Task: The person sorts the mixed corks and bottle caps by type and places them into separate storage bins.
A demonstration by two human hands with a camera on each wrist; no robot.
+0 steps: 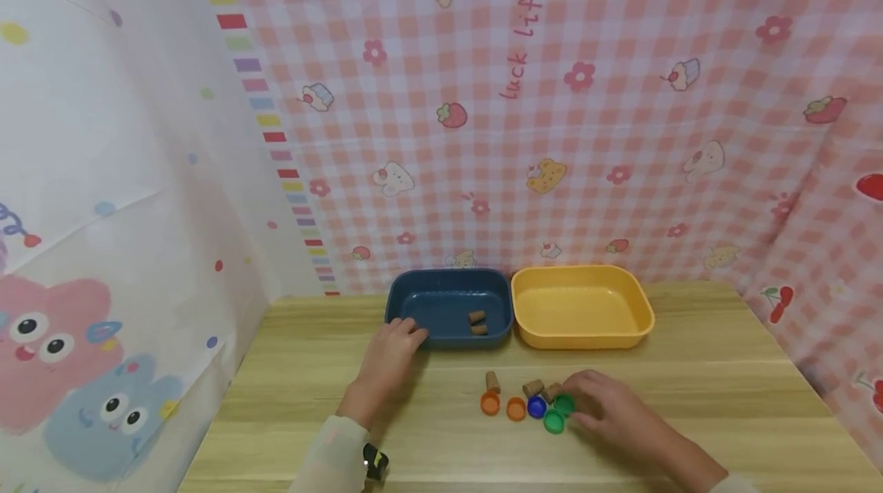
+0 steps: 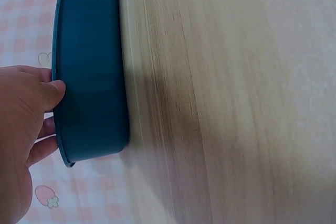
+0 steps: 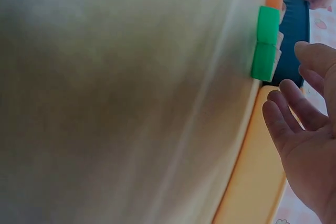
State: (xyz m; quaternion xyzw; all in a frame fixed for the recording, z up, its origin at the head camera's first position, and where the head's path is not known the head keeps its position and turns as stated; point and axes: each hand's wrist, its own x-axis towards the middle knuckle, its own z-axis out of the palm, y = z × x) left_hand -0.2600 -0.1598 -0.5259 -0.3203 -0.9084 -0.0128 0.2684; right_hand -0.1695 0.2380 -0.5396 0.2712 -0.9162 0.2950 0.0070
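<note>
My left hand [image 1: 392, 347] pinches the near left rim of a dark blue tray [image 1: 407, 284], thumb outside and fingers over the edge, as the left wrist view shows. Two corks [image 1: 477, 317] lie inside that tray. On the table, my right hand [image 1: 610, 406] hovers with spread, loosely bent fingers beside two green caps [image 1: 554, 422], nothing held between them. A blue cap [image 1: 536, 407] and two orange caps [image 1: 490, 403] sit in a row to the left. Behind the caps are three more corks [image 1: 533, 387], the rightmost close to my right fingertips.
A yellow tray [image 1: 582, 341] stands right beside the blue one at the back of the wooden table [image 1: 428, 432]. Behind both hangs a pink checked cloth [image 1: 483, 140]. A small black object [image 1: 375, 462] shows by my left sleeve.
</note>
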